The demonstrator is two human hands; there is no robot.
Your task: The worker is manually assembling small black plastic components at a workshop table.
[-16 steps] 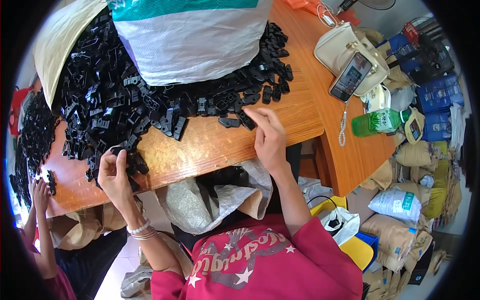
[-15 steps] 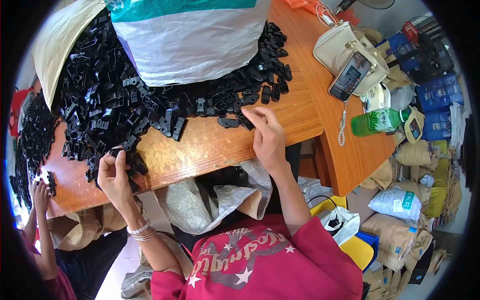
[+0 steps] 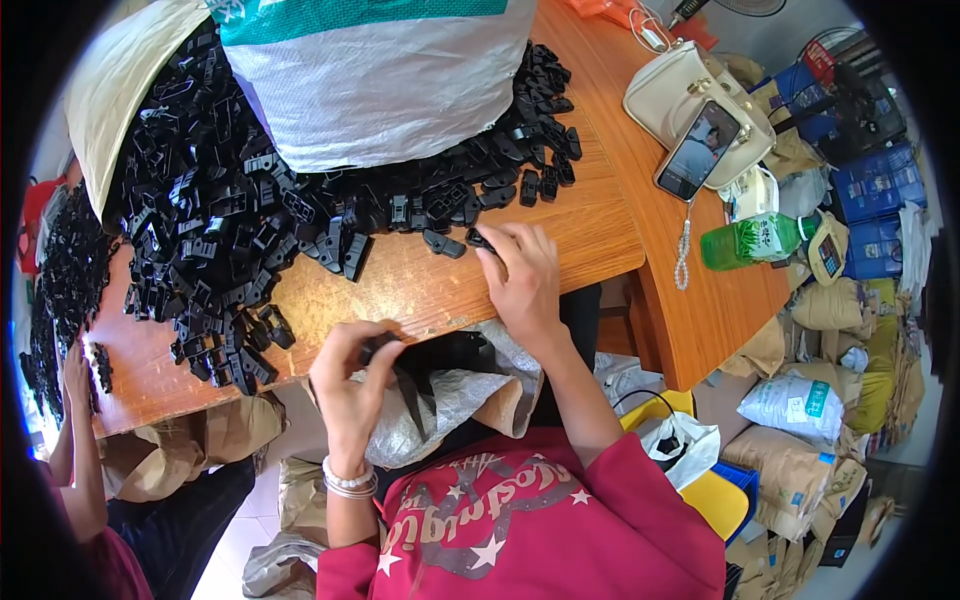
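My left hand (image 3: 348, 390) is at the table's front edge, above an open woven sack (image 3: 395, 415) with dark things inside. A small black plastic part (image 3: 378, 346) is pinched between its thumb and fingers. Farther right, my right hand (image 3: 524, 285) is over the table, thumb and fingertips closed on another black plastic part (image 3: 479, 239), half hidden by the fingers. Just left of that part, a loose black part (image 3: 443, 244) lies on the wood. Behind the hands spreads a large heap of similar black parts (image 3: 200, 220).
A big white sack with a green band (image 3: 380, 100) stands on the heap. To the right are a phone (image 3: 698, 150) leaning on a cream handbag (image 3: 650, 90) and a green bottle (image 3: 750, 243). Another person's hands (image 3: 76, 380) work at the far left. Packed bags (image 3: 790, 470) crowd the right-hand floor.
My left hand has moved right, from the near edge of the heap to above the open sack, carrying a black part. My right hand has shifted slightly left and nearer, with its part.
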